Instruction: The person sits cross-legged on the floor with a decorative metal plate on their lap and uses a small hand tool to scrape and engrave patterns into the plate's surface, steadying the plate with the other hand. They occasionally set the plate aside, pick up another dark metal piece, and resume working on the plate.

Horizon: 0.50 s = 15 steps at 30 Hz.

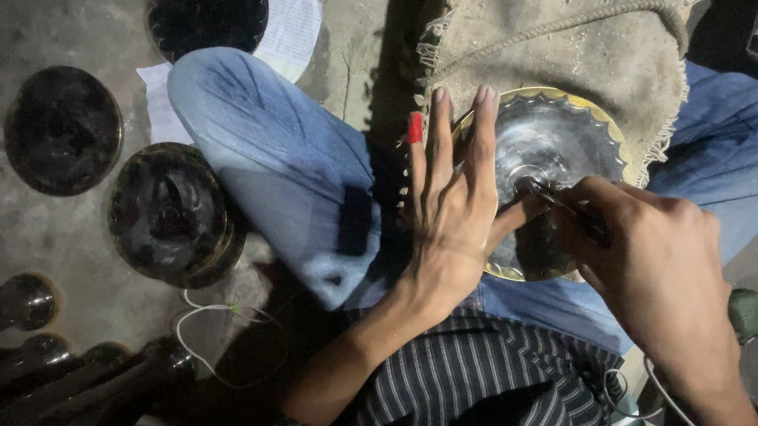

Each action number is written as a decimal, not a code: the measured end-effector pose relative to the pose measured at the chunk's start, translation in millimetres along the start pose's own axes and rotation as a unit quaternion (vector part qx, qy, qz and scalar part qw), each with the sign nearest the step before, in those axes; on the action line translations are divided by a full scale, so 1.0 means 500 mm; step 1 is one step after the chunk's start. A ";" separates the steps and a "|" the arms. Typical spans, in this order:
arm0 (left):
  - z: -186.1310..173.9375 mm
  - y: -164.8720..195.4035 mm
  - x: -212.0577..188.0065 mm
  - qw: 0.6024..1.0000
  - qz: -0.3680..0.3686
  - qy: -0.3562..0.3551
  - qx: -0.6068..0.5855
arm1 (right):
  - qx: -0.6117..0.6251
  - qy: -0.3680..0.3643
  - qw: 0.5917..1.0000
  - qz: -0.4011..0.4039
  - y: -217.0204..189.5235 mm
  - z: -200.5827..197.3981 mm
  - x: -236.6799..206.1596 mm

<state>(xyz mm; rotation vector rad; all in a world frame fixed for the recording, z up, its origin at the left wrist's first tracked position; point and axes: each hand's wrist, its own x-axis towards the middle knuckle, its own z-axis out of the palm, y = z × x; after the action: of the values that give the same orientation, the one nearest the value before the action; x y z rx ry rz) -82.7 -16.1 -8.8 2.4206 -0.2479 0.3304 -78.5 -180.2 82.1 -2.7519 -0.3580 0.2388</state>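
The scalloped brass dish rests on burlap over the person's lap. The left hand lies open and flat against its rim; the right hand pinches a thin engraving tool. With only a flat palm steadying it, the tool may skid off line.

dark bowls on floor | paper sheet | metal stems | burlap cloth

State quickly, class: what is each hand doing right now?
Left hand: open, fingers spread flat, steadying the round metal dish.
Right hand: closed around a thin dark tool, tip on the dish.
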 end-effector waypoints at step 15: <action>0.004 -0.001 0.000 1.000 0.001 0.009 0.014 | -0.029 0.000 1.000 -0.001 -0.006 0.002 -0.002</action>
<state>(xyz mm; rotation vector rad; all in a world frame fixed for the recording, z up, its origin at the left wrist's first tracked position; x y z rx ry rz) -82.3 -16.8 -10.5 2.4436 -0.2393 0.3582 -80.5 -177.5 82.2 -2.8082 -0.3749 0.2324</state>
